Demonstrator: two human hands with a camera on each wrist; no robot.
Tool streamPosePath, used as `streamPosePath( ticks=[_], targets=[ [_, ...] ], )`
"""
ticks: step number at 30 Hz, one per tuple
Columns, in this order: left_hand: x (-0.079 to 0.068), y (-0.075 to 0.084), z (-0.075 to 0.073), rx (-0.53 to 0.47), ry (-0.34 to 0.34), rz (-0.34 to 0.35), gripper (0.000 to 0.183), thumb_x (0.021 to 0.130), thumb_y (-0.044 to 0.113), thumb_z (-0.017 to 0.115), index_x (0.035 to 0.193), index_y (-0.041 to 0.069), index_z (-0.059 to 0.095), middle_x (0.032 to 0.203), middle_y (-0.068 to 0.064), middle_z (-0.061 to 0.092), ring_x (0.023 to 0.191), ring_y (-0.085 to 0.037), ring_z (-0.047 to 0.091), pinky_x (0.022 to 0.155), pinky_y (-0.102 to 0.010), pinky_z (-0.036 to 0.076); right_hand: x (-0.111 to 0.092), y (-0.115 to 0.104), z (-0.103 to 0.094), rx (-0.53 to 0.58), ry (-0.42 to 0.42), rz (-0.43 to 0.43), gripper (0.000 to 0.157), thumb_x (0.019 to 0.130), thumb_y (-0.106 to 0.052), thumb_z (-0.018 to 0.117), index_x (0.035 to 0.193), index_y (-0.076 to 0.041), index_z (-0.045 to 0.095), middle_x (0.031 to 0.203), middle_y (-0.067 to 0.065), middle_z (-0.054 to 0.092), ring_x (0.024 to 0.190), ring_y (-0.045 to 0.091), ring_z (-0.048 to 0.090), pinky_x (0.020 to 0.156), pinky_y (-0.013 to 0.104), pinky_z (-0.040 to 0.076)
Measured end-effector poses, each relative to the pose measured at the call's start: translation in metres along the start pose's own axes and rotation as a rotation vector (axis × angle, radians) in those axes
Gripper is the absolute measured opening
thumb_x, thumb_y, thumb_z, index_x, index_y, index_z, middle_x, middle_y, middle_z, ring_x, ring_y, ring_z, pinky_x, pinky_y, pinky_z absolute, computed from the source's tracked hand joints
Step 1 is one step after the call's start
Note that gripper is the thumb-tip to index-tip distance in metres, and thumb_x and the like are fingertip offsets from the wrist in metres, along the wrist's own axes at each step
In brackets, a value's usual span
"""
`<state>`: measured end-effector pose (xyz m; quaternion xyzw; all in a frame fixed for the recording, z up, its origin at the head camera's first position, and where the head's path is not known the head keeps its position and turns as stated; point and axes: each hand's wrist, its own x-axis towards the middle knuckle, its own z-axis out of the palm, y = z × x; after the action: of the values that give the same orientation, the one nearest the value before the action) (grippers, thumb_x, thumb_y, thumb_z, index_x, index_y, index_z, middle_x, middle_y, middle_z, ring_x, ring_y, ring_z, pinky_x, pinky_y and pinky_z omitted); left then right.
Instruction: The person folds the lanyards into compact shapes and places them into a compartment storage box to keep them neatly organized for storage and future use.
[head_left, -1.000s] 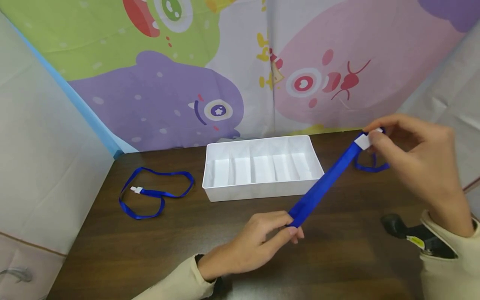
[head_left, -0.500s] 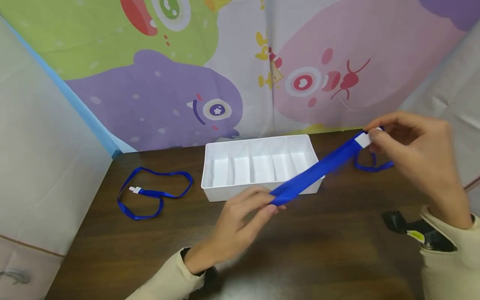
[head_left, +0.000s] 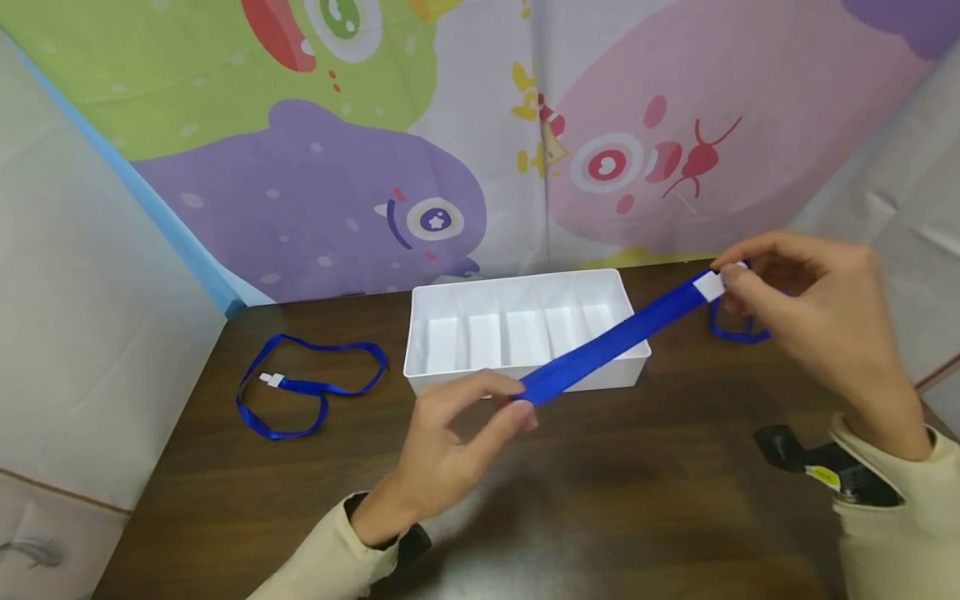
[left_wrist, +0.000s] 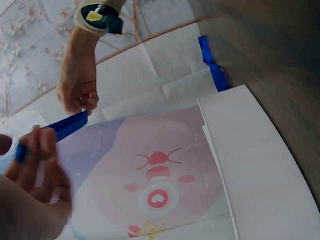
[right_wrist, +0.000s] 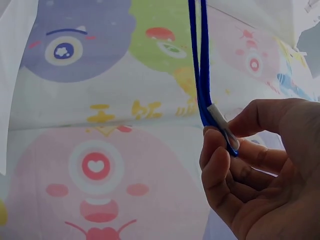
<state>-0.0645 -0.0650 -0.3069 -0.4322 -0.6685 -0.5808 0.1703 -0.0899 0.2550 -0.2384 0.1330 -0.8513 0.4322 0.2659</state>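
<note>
A blue lanyard (head_left: 607,346), folded into a band, is stretched slantwise between my two hands above the table. My left hand (head_left: 450,450) pinches its lower end between thumb and fingers, in front of the white box. At the upper right, my right hand (head_left: 817,308) pinches the lanyard's white clip (head_left: 709,286); the right wrist view shows the clip (right_wrist: 220,122) between thumb and fingers, with two blue strands running up from it. The left wrist view has the left hand (left_wrist: 40,185) blurred close by, the band leading away to the right hand (left_wrist: 77,85).
A white box (head_left: 525,379) with several compartments stands at the table's back. Another blue lanyard (head_left: 318,387) with a white clip lies looped on the left. Part of a blue lanyard (head_left: 738,336) shows behind the right hand. A cartoon-printed cloth (head_left: 337,217) hangs behind the table.
My left hand has moved left and up with the lanyard's lower end, so the band now crosses the box's front right corner. The right hand has shifted slightly left, keeping its pinch.
</note>
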Motion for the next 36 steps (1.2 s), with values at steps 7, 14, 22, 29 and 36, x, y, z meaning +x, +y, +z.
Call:
streamPosePath(
  ticks=[7, 14, 22, 29, 36],
  targets=[
    [0.0, -0.002, 0.001, 0.108, -0.157, -0.188, 0.019, 0.097, 0.015, 0.065, 0.079, 0.014, 0.065, 0.078, 0.007, 0.058, 0.068, -0.006, 0.052, 0.056, -0.024, 0.046, 0.001, 0.001, 0.005, -0.059, 0.052, -0.074, 0.007, 0.087, 0.0, 0.071, 0.092, -0.003, 0.075, 0.065, -0.005, 0.062, 0.051, 0.003, 0.054, 0.049, 0.014, 0.041],
    [-0.001, -0.002, 0.006, 0.11, -0.172, -0.026, 0.005, 0.094, 0.007, 0.069, 0.092, 0.01, 0.072, 0.084, 0.002, 0.066, 0.076, -0.004, 0.059, 0.066, -0.021, 0.053, 0.006, 0.009, 0.007, -0.095, 0.118, -0.106, 0.007, 0.086, -0.003, 0.07, 0.09, -0.003, 0.076, 0.062, -0.008, 0.059, 0.053, 0.001, 0.05, 0.053, 0.015, 0.038],
    [-0.004, 0.0, 0.013, 0.066, 0.037, 0.103, 0.004, 0.094, 0.002, 0.066, 0.094, 0.001, 0.07, 0.08, -0.005, 0.069, 0.066, -0.009, 0.061, 0.061, -0.019, 0.051, 0.007, 0.016, 0.01, -0.13, 0.009, -0.097, 0.009, 0.086, -0.002, 0.072, 0.093, -0.007, 0.077, 0.066, -0.013, 0.061, 0.055, -0.003, 0.054, 0.049, 0.014, 0.038],
    [-0.007, 0.003, 0.012, -0.053, 0.025, 0.011, 0.007, 0.094, -0.006, 0.061, 0.097, -0.001, 0.065, 0.077, -0.008, 0.07, 0.069, -0.015, 0.068, 0.063, -0.028, 0.057, 0.008, 0.016, 0.013, -0.107, -0.045, -0.07, 0.011, 0.087, -0.002, 0.071, 0.095, -0.007, 0.076, 0.068, -0.008, 0.065, 0.054, 0.001, 0.058, 0.05, 0.012, 0.043],
    [-0.006, -0.002, 0.015, 0.134, -0.156, -0.08, 0.015, 0.096, 0.013, 0.067, 0.081, 0.013, 0.066, 0.085, 0.004, 0.062, 0.084, -0.006, 0.062, 0.075, -0.02, 0.053, 0.006, 0.016, 0.009, -0.053, -0.029, -0.051, 0.012, 0.086, 0.001, 0.072, 0.095, -0.005, 0.077, 0.07, -0.013, 0.066, 0.057, -0.001, 0.062, 0.053, 0.011, 0.045]
  ],
)
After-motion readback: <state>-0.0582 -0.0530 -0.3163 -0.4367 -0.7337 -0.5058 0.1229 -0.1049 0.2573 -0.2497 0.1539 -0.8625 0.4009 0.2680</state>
